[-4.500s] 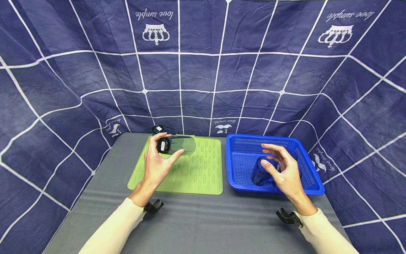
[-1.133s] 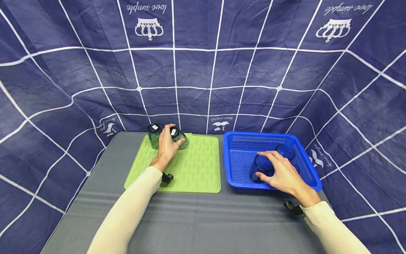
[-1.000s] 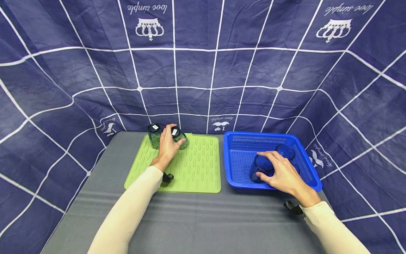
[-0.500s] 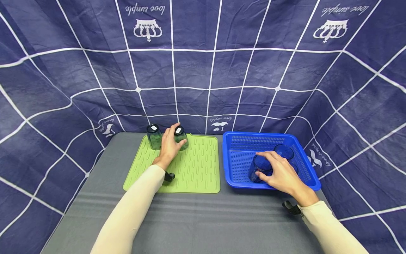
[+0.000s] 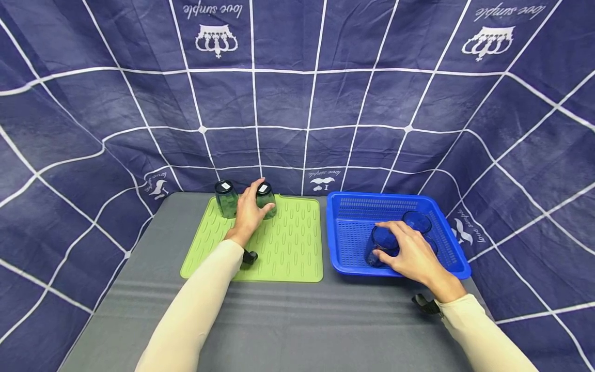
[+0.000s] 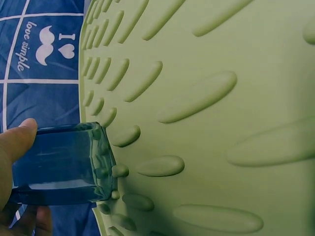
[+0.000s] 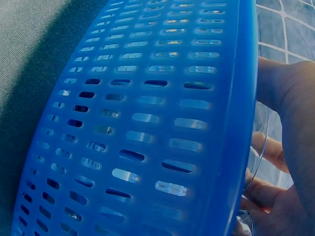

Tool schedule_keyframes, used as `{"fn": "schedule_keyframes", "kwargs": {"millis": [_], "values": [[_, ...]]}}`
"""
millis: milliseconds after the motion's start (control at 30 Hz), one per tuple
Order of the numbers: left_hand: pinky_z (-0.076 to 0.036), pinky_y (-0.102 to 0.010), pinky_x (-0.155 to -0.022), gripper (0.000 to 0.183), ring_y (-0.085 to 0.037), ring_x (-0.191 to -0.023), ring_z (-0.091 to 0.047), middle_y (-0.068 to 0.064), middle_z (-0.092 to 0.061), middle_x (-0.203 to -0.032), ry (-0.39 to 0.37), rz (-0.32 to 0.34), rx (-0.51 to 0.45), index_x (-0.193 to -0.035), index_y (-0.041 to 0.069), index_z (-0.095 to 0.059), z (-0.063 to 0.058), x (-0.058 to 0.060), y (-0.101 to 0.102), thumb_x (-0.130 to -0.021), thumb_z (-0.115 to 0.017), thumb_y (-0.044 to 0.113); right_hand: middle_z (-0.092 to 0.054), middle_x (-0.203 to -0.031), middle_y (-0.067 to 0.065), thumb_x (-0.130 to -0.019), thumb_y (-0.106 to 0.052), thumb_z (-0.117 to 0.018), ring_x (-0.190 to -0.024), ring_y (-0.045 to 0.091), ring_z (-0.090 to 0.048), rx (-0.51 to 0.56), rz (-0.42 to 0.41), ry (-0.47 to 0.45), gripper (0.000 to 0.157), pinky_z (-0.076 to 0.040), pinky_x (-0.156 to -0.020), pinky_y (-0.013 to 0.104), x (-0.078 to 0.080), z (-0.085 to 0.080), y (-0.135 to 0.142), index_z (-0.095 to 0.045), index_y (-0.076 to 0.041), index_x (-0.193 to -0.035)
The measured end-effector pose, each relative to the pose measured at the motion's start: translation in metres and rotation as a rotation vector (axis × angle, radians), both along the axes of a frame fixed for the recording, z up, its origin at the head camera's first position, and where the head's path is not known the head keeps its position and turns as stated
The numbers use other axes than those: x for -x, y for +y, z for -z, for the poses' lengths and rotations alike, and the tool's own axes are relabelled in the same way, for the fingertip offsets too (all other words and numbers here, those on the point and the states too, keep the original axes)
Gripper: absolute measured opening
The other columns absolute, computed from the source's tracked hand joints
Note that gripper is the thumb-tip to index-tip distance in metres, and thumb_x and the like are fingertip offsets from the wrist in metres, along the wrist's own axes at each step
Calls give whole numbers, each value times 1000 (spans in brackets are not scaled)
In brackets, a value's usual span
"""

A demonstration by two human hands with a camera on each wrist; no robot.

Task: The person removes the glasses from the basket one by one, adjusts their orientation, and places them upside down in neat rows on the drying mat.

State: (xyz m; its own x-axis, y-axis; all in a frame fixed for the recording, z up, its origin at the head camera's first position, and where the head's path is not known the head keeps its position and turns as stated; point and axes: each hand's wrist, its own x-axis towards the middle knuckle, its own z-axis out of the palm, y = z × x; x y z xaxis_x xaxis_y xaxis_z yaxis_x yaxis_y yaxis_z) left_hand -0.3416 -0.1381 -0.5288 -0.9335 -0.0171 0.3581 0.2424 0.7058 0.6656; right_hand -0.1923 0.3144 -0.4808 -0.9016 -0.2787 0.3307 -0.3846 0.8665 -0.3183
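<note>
An upside-down drinking glass (image 5: 266, 196) stands on the green drying mat (image 5: 288, 253) near its back edge. My left hand (image 5: 247, 214) holds it from the left, thumb on the near side. In the left wrist view, the mouth of this tinted glass (image 6: 59, 160) meets the ridged mat. A second upturned glass (image 5: 226, 200) stands just left of that hand. Over the blue basket (image 5: 332, 237), my right hand (image 5: 411, 253) grips another drinking glass (image 5: 382, 240) near its rim. The basket wall hides part of this grip in the right wrist view.
More glassware, with one round rim (image 5: 417, 221) showing, sits in the basket beyond the right hand. The mat and basket lie side by side on a grey tabletop (image 5: 279, 320). A blue gridded cloth (image 5: 288, 103) rises behind and on both sides.
The left hand has brought its glass from a tilt above the mat to standing mouth down, then shifted slightly right. The right hand has come down onto a glass in the basket.
</note>
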Motion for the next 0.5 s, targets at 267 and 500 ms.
{"fn": "schedule_keyframes", "kwargs": {"millis": [267,500], "values": [[-49,-69,-130,93,-55,-148,-63,-29,-66,-158,-32,12,2,-176,23,-48,-1,-1,0,-98,-97,16,-78,-146,19,-92,-33,-98,-138,48,-72,6,13,-17,67,-54,-109,73,-2,0,0,-72,-16,-152],[-49,-69,-130,93,-56,-147,-63,-29,-67,-155,-33,4,1,-176,23,-48,-1,1,1,-98,-97,15,-78,-145,19,-92,-34,-99,-138,48,-72,9,11,-28,68,-53,-110,75,0,-2,1,-72,-17,-151]]}}
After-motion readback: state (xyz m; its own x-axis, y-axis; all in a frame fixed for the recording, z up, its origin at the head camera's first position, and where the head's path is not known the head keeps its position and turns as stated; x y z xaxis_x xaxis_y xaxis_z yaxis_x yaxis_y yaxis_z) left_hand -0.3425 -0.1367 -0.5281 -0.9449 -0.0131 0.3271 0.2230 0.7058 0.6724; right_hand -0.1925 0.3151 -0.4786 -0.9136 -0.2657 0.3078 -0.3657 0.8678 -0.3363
